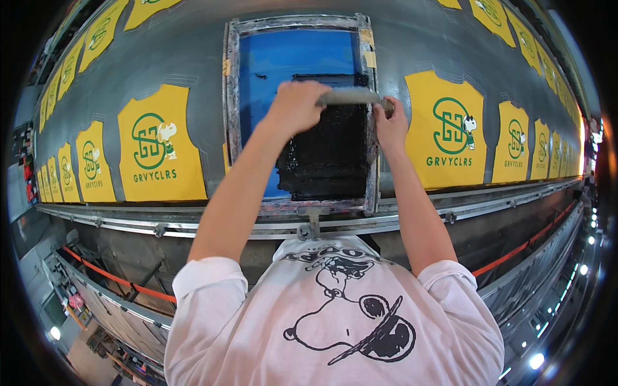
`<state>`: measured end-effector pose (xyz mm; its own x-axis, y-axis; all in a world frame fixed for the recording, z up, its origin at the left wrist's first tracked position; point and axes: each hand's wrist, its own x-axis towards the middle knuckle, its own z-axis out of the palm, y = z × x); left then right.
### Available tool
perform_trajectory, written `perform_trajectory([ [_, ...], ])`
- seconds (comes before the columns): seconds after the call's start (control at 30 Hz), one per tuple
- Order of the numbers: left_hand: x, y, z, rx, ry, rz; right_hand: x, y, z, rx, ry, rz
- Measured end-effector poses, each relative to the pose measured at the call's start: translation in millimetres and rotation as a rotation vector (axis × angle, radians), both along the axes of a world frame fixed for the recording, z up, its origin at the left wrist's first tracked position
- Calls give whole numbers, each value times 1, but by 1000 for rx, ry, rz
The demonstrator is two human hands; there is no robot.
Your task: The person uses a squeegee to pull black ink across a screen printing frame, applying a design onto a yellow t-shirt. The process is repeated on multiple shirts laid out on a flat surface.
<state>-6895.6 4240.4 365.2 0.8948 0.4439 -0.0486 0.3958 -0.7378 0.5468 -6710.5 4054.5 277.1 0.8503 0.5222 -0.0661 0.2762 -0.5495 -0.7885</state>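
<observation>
A squeegee with a grey bar-like handle lies crosswise over a printing screen with a worn frame. My left hand is closed round its left part. My right hand is closed at its right end, beside the frame's right rail, with thumb and fingers round the grey end. Black ink covers much of the mesh's lower right, and blue mesh shows at the top and left. The squeegee's lower edge is hard to make out.
Yellow shirt panels with green lettering and a white cartoon dog lie in rows on the dark table, one left and one right of the screen. A metal rail runs along the near edge, with a bracket at the frame.
</observation>
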Motion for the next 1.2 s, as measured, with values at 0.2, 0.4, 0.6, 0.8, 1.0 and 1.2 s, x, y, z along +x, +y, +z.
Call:
perform_trajectory([
  [0.2,41,33,-20,29,159,-56,0,-2,17,84,297,-103],
  [0.4,44,30,-2,97,204,7,26,69,83,156,-461,763],
  [0.6,61,23,13,100,310,79,17,99,75,-483,-549,851],
  [0.8,25,-20,8,128,326,44,-16,47,68,-369,-501,871],
  [1.0,-44,-101,-7,125,178,36,-81,-48,59,-178,-555,817],
  [1.2,-81,-120,-21,138,57,-75,-102,-70,64,-209,-499,902],
])
